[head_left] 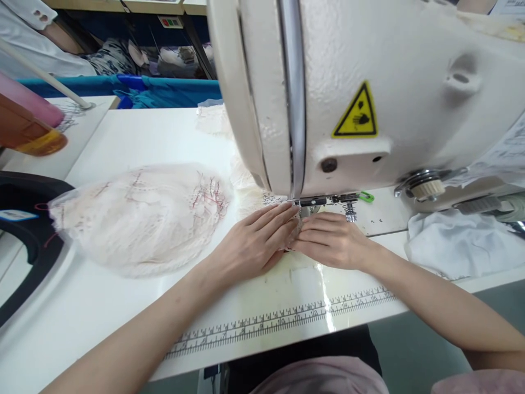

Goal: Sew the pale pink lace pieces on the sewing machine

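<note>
My left hand (pixel 252 243) lies flat on the white table, fingers stretched toward the needle area of the sewing machine (pixel 369 93). My right hand (pixel 330 241) rests beside it, fingers extended leftward and pressing down. Between the fingertips of both hands sits a small piece of cream lace (pixel 293 225), just in front of the presser foot (pixel 311 202). More lace (pixel 246 186) trails behind, under the machine head.
A clear bag of pale lace pieces (pixel 139 216) lies left of my hands. A printed ruler strip (pixel 287 320) runs along the table's front edge. White cloth (pixel 447 241) lies at the right. Thread cones (pixel 28 120) and a black frame (pixel 28 241) stand at the far left.
</note>
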Action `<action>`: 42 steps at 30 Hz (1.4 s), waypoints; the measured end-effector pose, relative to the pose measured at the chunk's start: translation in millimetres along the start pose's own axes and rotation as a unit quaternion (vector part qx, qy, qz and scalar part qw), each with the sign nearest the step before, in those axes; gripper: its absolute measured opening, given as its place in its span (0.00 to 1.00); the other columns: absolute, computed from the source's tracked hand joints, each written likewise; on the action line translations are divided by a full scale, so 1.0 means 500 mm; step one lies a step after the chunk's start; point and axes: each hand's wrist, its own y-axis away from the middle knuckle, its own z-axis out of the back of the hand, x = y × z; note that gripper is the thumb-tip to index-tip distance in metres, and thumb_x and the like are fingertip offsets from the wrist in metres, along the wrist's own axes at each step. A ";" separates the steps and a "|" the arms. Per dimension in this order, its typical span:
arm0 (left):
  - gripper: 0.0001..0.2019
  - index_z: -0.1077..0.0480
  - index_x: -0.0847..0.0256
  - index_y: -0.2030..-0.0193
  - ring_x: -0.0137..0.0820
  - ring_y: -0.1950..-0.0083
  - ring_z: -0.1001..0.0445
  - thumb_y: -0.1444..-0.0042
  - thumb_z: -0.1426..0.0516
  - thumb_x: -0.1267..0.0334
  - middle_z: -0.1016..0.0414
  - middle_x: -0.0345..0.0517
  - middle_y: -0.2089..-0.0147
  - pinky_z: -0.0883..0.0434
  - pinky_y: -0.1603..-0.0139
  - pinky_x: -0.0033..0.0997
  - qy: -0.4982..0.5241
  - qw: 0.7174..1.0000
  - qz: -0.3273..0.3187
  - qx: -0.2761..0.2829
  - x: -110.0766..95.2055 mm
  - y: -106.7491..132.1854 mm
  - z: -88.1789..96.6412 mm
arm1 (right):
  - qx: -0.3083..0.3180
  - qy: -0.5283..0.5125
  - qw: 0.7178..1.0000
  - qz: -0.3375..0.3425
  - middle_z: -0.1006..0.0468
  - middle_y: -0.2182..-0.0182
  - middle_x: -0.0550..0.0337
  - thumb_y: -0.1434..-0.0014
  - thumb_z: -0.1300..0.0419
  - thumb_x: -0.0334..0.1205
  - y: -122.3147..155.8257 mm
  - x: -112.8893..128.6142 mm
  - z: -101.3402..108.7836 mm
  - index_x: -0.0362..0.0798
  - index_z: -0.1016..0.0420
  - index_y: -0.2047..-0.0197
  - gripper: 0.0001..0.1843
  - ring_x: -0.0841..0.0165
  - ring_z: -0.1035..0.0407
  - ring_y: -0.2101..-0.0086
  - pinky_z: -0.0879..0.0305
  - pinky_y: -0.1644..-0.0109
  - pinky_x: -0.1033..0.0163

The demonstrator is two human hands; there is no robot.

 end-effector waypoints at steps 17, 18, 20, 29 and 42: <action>0.25 0.36 0.66 0.37 0.42 0.37 0.32 0.40 0.51 0.62 0.30 0.52 0.39 0.39 0.34 0.49 0.013 0.999 0.027 0.039 0.027 0.006 -0.005 | -0.054 0.025 0.998 0.009 0.21 0.74 0.68 0.38 0.43 0.30 -0.027 0.017 -0.007 0.48 0.24 0.67 0.08 0.75 0.29 0.71 0.32 0.68 0.68; 0.24 0.36 0.66 0.37 0.42 0.38 0.32 0.40 0.51 0.62 0.30 0.52 0.39 0.38 0.34 0.49 0.009 0.999 0.026 0.040 0.027 0.006 -0.005 | -0.056 0.028 0.998 0.007 0.21 0.74 0.69 0.38 0.43 0.30 -0.028 0.018 -0.008 0.48 0.24 0.68 0.09 0.75 0.29 0.71 0.32 0.68 0.68; 0.24 0.35 0.68 0.38 0.42 0.38 0.31 0.39 0.51 0.62 0.30 0.53 0.39 0.38 0.34 0.49 0.003 0.999 0.024 0.041 0.028 0.005 -0.005 | -0.060 0.030 0.998 0.005 0.21 0.75 0.69 0.38 0.44 0.30 -0.030 0.018 -0.008 0.48 0.24 0.68 0.10 0.76 0.29 0.71 0.31 0.68 0.69; 0.24 0.34 0.69 0.39 0.45 0.39 0.30 0.40 0.50 0.61 0.31 0.55 0.39 0.36 0.37 0.51 -0.018 0.998 0.048 0.048 0.017 0.001 -0.008 | -0.035 0.022 0.999 -0.016 0.21 0.72 0.67 0.39 0.44 0.27 -0.018 0.013 -0.007 0.47 0.25 0.67 0.08 0.74 0.30 0.68 0.31 0.64 0.68; 0.24 0.34 0.73 0.40 0.45 0.40 0.30 0.37 0.53 0.59 0.29 0.56 0.40 0.38 0.36 0.51 -0.062 0.995 0.060 0.042 -0.004 -0.005 -0.013 | 0.021 0.062 0.996 -0.054 0.23 0.71 0.68 0.40 0.47 0.23 0.004 0.004 -0.008 0.47 0.27 0.62 0.11 0.74 0.30 0.62 0.37 0.65 0.68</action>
